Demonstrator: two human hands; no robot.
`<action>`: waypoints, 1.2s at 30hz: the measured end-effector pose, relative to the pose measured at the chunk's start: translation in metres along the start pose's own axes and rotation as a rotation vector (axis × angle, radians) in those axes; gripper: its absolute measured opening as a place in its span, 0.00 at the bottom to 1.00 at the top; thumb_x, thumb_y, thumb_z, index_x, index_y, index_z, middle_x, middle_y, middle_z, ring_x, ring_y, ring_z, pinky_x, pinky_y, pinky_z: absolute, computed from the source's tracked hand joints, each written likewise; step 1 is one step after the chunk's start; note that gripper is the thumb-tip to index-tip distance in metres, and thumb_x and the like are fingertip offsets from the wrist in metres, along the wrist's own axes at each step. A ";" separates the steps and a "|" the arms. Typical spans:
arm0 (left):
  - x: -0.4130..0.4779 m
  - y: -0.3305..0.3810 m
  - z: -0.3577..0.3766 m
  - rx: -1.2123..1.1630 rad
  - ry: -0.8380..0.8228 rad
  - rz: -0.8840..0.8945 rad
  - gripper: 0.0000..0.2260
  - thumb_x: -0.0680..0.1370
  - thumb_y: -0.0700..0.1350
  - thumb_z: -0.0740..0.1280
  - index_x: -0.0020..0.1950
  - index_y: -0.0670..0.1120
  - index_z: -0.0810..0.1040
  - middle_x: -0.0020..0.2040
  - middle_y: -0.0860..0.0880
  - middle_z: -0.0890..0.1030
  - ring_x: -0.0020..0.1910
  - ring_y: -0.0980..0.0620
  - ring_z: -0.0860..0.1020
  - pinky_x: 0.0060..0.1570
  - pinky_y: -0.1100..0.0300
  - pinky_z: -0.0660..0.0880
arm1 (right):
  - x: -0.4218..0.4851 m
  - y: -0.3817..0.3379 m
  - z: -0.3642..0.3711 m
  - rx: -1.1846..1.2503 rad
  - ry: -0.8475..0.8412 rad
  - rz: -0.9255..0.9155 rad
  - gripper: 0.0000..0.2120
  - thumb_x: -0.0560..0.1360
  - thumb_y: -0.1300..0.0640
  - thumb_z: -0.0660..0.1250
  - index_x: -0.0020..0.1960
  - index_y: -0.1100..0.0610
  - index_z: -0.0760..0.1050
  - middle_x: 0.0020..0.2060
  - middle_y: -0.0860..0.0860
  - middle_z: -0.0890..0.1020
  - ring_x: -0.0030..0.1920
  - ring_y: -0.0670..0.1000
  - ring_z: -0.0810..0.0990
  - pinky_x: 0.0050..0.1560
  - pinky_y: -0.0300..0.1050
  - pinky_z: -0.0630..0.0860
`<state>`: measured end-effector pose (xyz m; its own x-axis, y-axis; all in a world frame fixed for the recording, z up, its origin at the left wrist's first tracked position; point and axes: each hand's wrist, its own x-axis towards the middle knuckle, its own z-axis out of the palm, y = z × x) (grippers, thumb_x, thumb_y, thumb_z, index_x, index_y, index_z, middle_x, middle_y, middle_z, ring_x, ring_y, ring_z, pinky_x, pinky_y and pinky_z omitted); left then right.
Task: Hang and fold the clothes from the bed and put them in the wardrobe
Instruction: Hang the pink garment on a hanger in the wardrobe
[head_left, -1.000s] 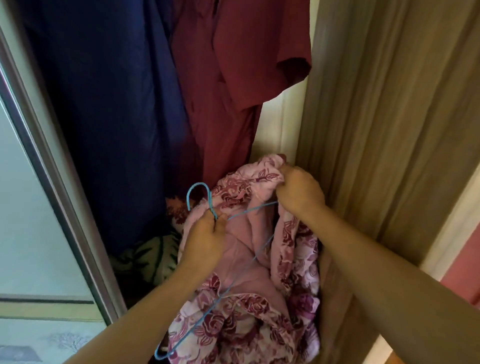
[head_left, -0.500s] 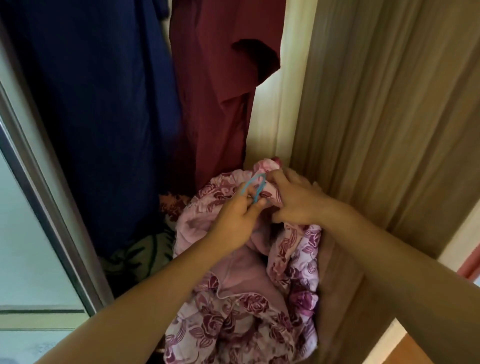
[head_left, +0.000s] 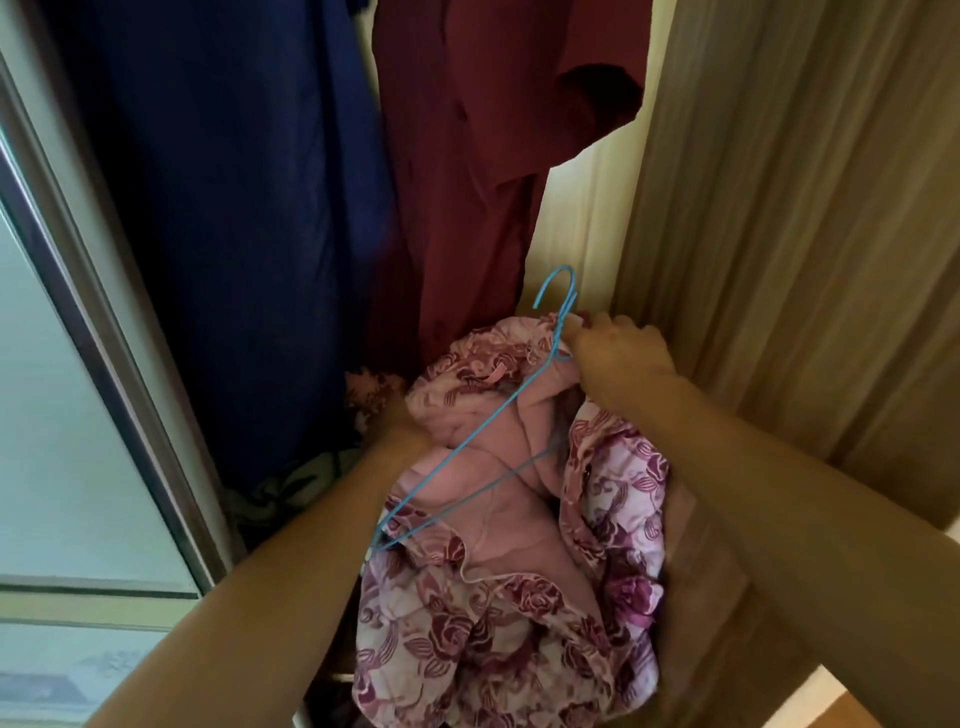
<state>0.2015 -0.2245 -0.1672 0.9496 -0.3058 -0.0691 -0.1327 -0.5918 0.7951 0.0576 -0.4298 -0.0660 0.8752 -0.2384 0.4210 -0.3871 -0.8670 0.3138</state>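
Right hand (head_left: 618, 358) grips hanger (head_left: 457, 447) neck, 1 o'clock of dress (head_left: 493, 597). Left hand (head_left: 392, 418) at 10 o'clock, fingers hidden: grasp unclear. Dress bunched before wardrobe (head_left: 119, 364). Seat both shoulders on wire first, then raise hook toward 12.

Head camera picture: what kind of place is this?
Most likely a bedroom wardrobe. A navy garment and a dark red shirt hang inside, a sliding door frame runs down the left side, and the right hand holds a blue hanger over a pink floral garment.
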 end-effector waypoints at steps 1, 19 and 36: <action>-0.002 -0.009 0.001 0.007 0.026 -0.016 0.29 0.77 0.40 0.69 0.77 0.46 0.66 0.74 0.41 0.71 0.71 0.42 0.72 0.69 0.56 0.69 | 0.002 0.001 0.001 -0.002 0.015 0.020 0.18 0.79 0.57 0.55 0.69 0.55 0.65 0.57 0.57 0.76 0.57 0.62 0.78 0.52 0.54 0.73; -0.030 -0.046 -0.058 0.089 0.202 0.301 0.10 0.73 0.35 0.72 0.52 0.42 0.78 0.50 0.40 0.82 0.51 0.41 0.81 0.49 0.51 0.77 | 0.045 -0.011 0.014 0.067 0.085 0.247 0.15 0.84 0.57 0.50 0.67 0.57 0.69 0.56 0.62 0.76 0.57 0.63 0.77 0.58 0.57 0.71; -0.048 -0.003 -0.077 0.385 0.209 0.175 0.12 0.77 0.43 0.65 0.59 0.43 0.68 0.59 0.40 0.74 0.56 0.38 0.76 0.51 0.51 0.71 | 0.066 -0.039 0.030 0.009 0.121 0.128 0.17 0.82 0.60 0.49 0.68 0.58 0.67 0.56 0.63 0.76 0.55 0.63 0.77 0.55 0.57 0.71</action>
<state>0.1780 -0.1510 -0.1200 0.9352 -0.2922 0.2000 -0.3539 -0.7904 0.5000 0.1389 -0.4248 -0.0765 0.7773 -0.2937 0.5564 -0.4904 -0.8368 0.2434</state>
